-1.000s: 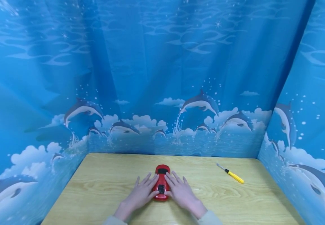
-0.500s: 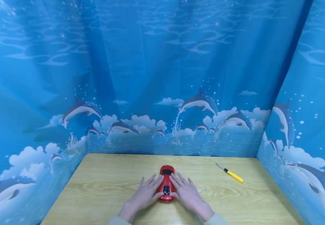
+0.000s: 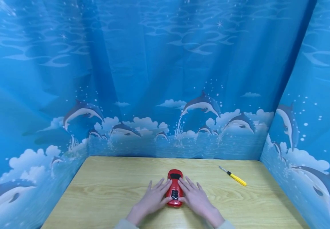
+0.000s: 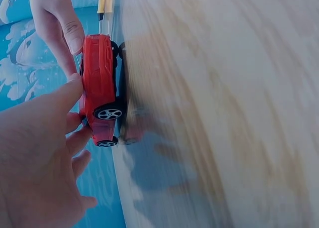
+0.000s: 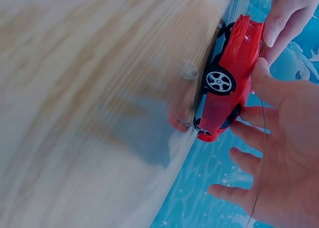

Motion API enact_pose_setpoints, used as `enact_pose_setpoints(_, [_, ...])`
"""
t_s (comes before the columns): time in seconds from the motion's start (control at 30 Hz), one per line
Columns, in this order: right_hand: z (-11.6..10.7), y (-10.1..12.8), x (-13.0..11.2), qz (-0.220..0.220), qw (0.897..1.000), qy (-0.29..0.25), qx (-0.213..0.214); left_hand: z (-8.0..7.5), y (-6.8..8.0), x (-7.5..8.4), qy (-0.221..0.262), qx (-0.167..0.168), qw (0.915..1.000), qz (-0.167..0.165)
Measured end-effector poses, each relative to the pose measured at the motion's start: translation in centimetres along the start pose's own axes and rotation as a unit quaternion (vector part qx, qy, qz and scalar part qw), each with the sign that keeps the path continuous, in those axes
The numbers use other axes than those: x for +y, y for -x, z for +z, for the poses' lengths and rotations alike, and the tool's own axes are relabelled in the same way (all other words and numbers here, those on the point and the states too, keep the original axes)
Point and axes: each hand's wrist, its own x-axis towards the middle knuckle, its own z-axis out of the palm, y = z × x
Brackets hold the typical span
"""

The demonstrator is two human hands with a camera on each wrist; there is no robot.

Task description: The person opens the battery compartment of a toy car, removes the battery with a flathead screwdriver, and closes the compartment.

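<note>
Red plastic-looking toy car (image 3: 174,186), one, with dark windows and silver-spoked wheels: upright, wheels toward the wooden table (image 3: 104,181), between your two hands. Left hand (image 3: 154,198), yours: fingers extended and fanned, thumb and foremost fingertips touching the car's upper side along its left edge, without gripping it. Right hand (image 3: 195,198), yours: mirrored pose, fingers long and spread, thumb and foremost fingertips touching along its right edge, likewise without gripping. Yellow-handled screwdriver (image 3: 238,179), one, metal shaft: lying to your right, well apart from both hands. Blue curtain (image 3: 153,63), dolphin-printed: hanging behind the table.
</note>
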Motion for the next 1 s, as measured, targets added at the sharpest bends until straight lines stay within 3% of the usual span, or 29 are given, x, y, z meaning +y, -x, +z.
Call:
enact_pose_setpoints(0.4, [-0.5,1.0,0.8,-0.005,1.0,-0.028,0.007,0.2,-0.1,1.6,-0.012,-0.006,0.9999,-0.01])
enact_pose_setpoints(1.0, [-0.8,2.4,1.9,-0.026,0.999,-0.015,0.015,1.0,-0.2,2.7,-0.028,-0.013,0.9995,-0.005])
